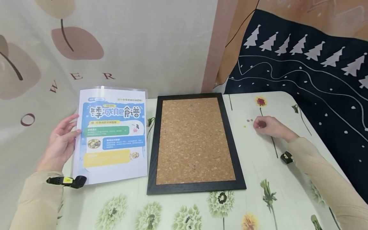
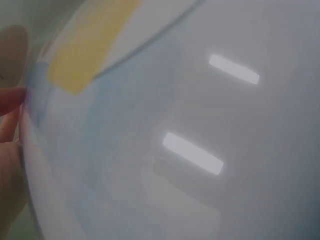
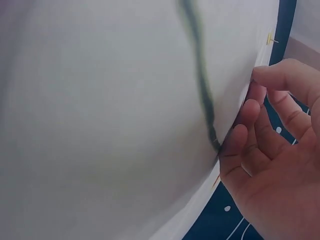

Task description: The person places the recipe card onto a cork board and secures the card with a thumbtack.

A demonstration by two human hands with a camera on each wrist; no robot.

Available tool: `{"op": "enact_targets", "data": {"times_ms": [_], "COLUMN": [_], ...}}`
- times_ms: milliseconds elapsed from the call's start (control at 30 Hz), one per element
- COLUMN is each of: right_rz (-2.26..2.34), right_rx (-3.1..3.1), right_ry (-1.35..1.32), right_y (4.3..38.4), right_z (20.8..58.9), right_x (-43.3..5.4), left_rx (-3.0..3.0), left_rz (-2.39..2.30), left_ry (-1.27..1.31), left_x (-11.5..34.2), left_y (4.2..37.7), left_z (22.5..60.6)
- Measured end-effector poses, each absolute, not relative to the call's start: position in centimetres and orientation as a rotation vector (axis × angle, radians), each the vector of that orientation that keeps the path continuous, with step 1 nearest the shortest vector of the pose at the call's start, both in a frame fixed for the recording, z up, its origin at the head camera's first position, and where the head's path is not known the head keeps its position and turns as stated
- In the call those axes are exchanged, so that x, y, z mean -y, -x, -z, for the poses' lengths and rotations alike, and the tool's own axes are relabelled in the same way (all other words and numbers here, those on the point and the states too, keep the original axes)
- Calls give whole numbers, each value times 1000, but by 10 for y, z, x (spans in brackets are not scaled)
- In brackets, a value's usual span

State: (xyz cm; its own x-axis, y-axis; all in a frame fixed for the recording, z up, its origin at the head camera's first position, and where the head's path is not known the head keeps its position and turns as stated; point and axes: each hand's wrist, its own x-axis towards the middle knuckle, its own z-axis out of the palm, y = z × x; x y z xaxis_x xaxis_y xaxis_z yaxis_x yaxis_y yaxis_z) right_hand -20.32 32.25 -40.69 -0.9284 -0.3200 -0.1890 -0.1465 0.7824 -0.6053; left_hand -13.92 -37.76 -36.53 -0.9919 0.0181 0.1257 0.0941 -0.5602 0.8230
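Observation:
My left hand [image 1: 61, 142] holds a laminated sheet [image 1: 115, 172] by its left edge, thumb in front. The sheet carries coloured boxes and large Chinese lettering, and it fills most of the left wrist view. To its right, a cork board [image 1: 195, 140] with a black frame lies on the table. Beyond the board's right side, my right hand [image 1: 268, 126] has its fingers bent and fingertips down on the tablecloth. Just left of these fingertips lie a few tiny pieces [image 1: 249, 120]. One shows as a gold thumbtack [image 3: 270, 39] in the right wrist view. Whether the fingers pinch one is hidden.
A white tablecloth [image 1: 178, 207] printed with flowers covers the table. Behind it hangs a pale curtain [image 1: 161, 41] with leaf shapes and letters. Dark blue cloth [image 1: 258, 76] with white trees borders the table's right side. Each wrist wears a black strap with a small camera [image 1: 287, 157].

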Motion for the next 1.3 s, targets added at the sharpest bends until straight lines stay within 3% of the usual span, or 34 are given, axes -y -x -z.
{"op": "enact_targets", "data": {"times_ms": [667, 1300], "right_rz": [1084, 1231], "right_rx": [-2629, -2596], "right_ry": [507, 374], "right_y": [205, 215], "right_z": [407, 389], "right_x": [-317, -288], "left_rx": [1549, 1695], "left_rz": [2627, 2536], "left_ry": [175, 147], "left_x": [366, 345], "left_y": [151, 167], "left_z": [330, 281]}}
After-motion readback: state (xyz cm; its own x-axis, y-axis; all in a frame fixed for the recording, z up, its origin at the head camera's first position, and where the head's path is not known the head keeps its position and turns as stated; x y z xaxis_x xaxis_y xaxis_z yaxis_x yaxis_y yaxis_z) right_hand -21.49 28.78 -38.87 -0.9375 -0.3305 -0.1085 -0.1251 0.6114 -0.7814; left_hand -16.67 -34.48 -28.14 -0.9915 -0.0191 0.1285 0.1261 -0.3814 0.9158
